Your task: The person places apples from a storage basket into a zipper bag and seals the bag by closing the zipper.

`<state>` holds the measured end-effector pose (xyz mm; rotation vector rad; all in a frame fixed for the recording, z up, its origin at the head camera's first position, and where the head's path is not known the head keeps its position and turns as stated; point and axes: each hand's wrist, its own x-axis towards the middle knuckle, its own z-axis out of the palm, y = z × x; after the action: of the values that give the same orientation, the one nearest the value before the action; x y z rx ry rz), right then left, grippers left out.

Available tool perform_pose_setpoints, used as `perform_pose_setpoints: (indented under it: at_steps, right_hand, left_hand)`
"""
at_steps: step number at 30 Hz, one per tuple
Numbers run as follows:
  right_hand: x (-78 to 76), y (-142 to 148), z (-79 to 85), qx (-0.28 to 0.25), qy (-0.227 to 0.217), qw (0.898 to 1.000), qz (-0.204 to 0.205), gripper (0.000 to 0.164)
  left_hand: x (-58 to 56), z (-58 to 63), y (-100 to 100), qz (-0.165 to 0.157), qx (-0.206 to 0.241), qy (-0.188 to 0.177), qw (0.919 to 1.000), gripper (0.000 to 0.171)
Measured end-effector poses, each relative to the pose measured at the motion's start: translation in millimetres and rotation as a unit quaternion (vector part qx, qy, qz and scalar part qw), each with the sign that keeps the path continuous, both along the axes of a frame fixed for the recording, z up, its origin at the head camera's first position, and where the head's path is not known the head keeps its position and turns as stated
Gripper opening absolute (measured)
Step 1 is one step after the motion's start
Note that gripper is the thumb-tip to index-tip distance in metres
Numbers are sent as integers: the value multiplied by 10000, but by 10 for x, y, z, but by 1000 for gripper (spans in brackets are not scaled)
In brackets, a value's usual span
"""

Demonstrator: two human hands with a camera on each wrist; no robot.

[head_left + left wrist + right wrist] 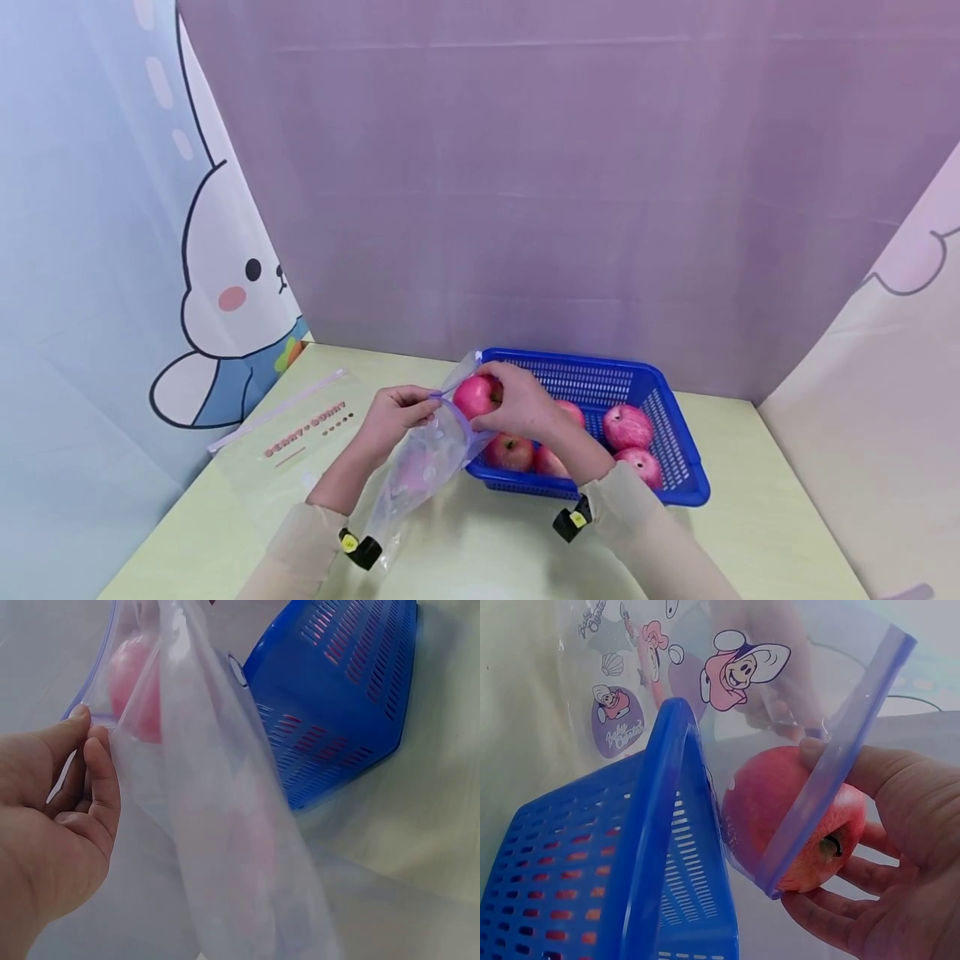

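Observation:
My left hand pinches the purple zip edge of a clear printed plastic bag, which hangs down over the table. In my right hand is a red apple, gripped between thumb and fingers at the bag's mouth. The right wrist view shows this apple partly behind the purple zip strip, so it is partway inside the opening. Another pinkish shape shows blurred through the bag lower down. Beneath my right hand stands a blue plastic basket with several red apples.
On the table's left lies a second clear zip bag with red lettering, flat. A purple-grey curtain hangs behind the table, and a cartoon-printed curtain runs along the left side. The basket's near rim sits close beside the bag.

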<state>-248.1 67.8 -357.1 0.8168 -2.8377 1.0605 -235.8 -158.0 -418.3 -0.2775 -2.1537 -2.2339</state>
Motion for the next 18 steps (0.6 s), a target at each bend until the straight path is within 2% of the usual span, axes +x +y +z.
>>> perform_pose_setpoints:
  at_steps: [8,13,18]
  right_hand:
    - [17,-59,-38,172,207,9996,83,67]
    - [22,-68,-41,223,213,9995,52,69]
    - [36,-67,-26,90,74,9999,-38,70]
  left_hand:
    - [0,-19,3,-51,38,-69,10000,23]
    - [64,70,18,-177,16,-73,9998,19]
    - [114,146,26,-141,-32,-50,9999,17]
